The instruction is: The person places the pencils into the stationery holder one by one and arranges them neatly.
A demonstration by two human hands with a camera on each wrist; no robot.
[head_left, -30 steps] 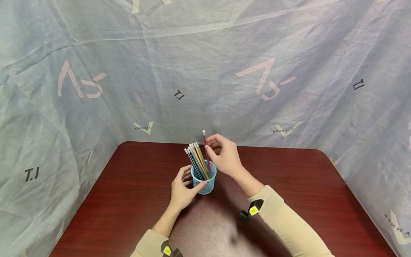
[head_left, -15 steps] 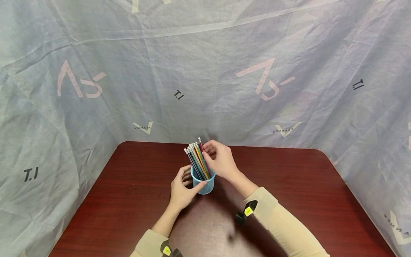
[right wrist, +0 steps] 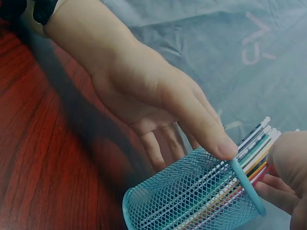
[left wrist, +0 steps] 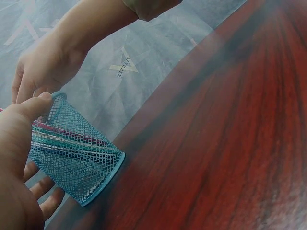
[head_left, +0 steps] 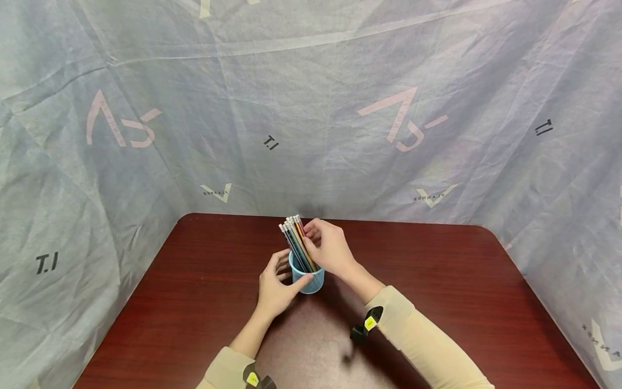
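Observation:
A blue mesh cup (head_left: 308,281) stands on the dark red table (head_left: 461,281), with several pencils (head_left: 294,237) leaning left in it, eraser ends up. My left hand (head_left: 275,287) grips the cup from the left; its thumb (right wrist: 211,136) lies over the rim and its fingers wrap the far side. My right hand (head_left: 326,246) is just right of the pencil tops and pinches a red pencil (head_left: 302,229) that sits in the cup level with the others. The left wrist view shows the cup (left wrist: 72,158) with pencils behind the mesh. The right wrist view shows the cup (right wrist: 192,203).
A grey-blue printed cloth (head_left: 340,108) hangs close behind and on both sides of the table. The table's rounded far corners (head_left: 486,229) meet the cloth. Cream sleeves with small black and yellow wrist units (head_left: 366,326) cover both forearms.
My right hand has come down and left with the red pencil, which stood high above the others and now sits among them. The left hand and cup have stayed put.

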